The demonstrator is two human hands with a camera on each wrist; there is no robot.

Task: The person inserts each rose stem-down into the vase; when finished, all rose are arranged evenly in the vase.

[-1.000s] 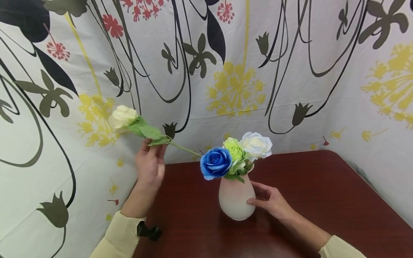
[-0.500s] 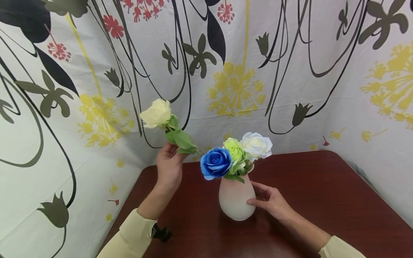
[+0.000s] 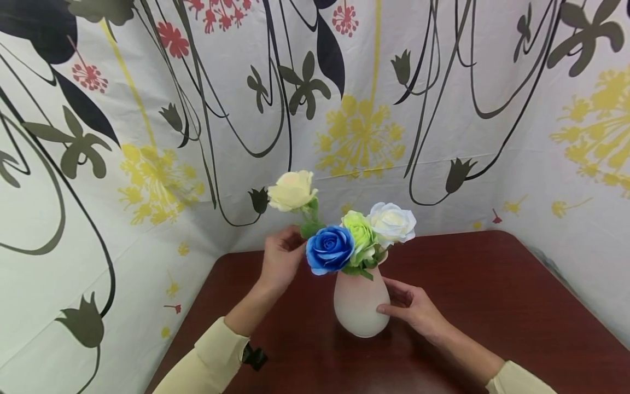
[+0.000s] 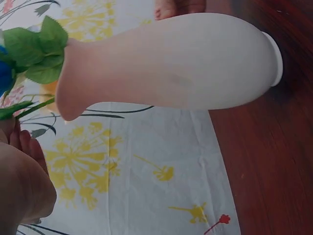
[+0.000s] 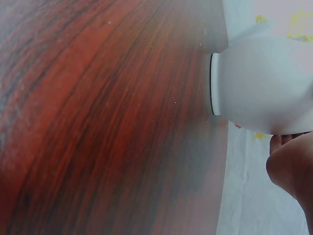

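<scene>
My left hand (image 3: 281, 264) pinches the leafy stem of a cream rose (image 3: 293, 190) just left of the vase's mouth. In the left wrist view its green stem (image 4: 35, 107) runs up to the rim; I cannot tell how far it goes inside. A pale pink-and-white vase (image 3: 361, 306) stands upright on the table. It bears a blue rose (image 3: 330, 250), a light green flower (image 3: 359, 230) and a white rose with bluish edges (image 3: 392, 221). My right hand (image 3: 415, 311) holds the vase's right side, thumb in front, other fingers partly hidden behind.
The dark red-brown wooden table (image 3: 492, 295) has rounded far corners. White cloth (image 3: 443, 131) with printed flowers hangs behind it and on both sides. A small black device (image 3: 254, 357) sits at the left sleeve's cuff.
My left hand has carried the cream rose rightward to the vase, and its head now stands more upright beside the blue rose. The right hand and vase have stayed put.
</scene>
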